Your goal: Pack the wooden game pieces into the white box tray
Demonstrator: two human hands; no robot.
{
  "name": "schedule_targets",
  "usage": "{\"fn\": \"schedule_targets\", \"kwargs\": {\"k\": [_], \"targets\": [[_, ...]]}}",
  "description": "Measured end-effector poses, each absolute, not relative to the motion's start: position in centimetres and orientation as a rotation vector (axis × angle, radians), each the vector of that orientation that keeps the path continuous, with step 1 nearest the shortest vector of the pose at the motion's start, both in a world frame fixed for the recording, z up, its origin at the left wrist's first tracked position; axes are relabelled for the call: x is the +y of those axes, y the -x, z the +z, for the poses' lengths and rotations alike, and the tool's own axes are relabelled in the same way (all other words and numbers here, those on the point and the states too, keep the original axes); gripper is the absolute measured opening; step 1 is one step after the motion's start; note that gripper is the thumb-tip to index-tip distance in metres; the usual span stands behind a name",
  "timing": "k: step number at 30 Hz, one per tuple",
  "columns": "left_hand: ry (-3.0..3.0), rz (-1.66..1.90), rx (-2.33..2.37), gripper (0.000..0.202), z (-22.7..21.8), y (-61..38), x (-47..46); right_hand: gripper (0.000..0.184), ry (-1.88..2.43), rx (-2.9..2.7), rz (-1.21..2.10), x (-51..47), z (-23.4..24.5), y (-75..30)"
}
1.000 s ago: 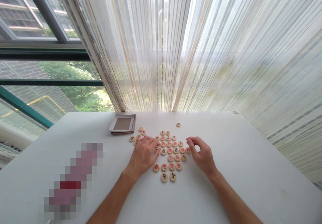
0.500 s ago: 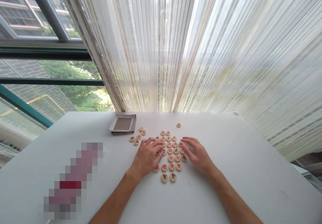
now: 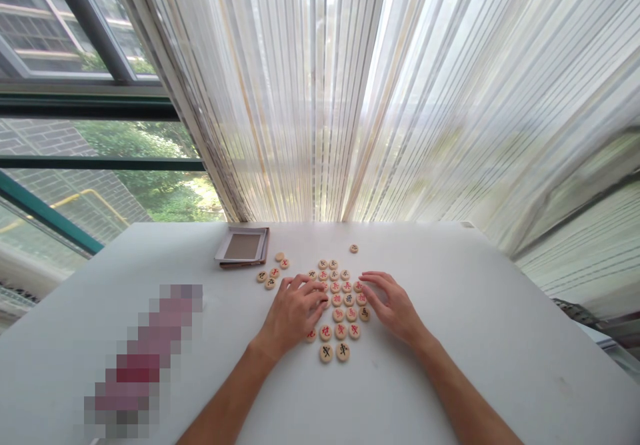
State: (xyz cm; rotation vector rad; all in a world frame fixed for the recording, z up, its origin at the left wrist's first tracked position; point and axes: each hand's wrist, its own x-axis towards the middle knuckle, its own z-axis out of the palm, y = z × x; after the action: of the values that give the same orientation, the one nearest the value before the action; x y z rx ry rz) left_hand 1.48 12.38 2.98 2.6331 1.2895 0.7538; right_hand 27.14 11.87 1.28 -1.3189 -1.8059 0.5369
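Round wooden Chinese chess pieces [image 3: 349,287], marked in red or black characters, lie face up in close rows on the white table. My left hand [image 3: 294,308] rests over the left side of these rows, fingers spread and slightly bent, fingertips on or just above the pieces. It hides several of them. My right hand [image 3: 393,302] is at the right edge, thumb and fingers apart, its fingertips beside a red piece [image 3: 359,286] and another red piece [image 3: 361,298]. Two black-marked pieces, one of them a near piece [image 3: 326,353], form the row closest to me.
An open shallow box [image 3: 243,246] stands at the back left, with several loose pieces [image 3: 275,272] beside it. One lone piece [image 3: 354,248] lies farther back. A pixelated pinkish object [image 3: 145,345] is on the left. Behind the table [image 3: 480,338] hang sheer striped curtains [image 3: 320,98].
My left fingertips now cover more of a black-marked piece at the left of the rows. My right hand has stayed almost still. The curtain at the right has shifted, baring a dark frame.
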Motion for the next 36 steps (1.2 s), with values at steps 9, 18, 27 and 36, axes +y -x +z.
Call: {"fn": "schedule_targets", "kwargs": {"k": [9, 18, 27, 36], "targets": [[-2.626, 0.778, 1.309, 0.012, 2.8, -1.4, 12.5, 0.024, 1.324, -1.798, 0.536, 11.8, 1.4, -27.1], [-2.594, 0.776, 1.306, 0.011, 2.7, -1.4, 12.5, 0.026, 1.335, -1.779, 0.543, 11.8, 1.5, -27.0], [-2.605, 0.798, 1.3, 0.016, 3.0, -1.4, 12.4, 0.027, 1.333, -1.78, 0.545, 11.8, 1.5, -27.1], [-2.596, 0.879, 1.437, 0.017, 3.8, 0.0, 13.2, 0.026, 1.328, -1.768, 0.547, 11.8, 1.5, -27.1]]}}
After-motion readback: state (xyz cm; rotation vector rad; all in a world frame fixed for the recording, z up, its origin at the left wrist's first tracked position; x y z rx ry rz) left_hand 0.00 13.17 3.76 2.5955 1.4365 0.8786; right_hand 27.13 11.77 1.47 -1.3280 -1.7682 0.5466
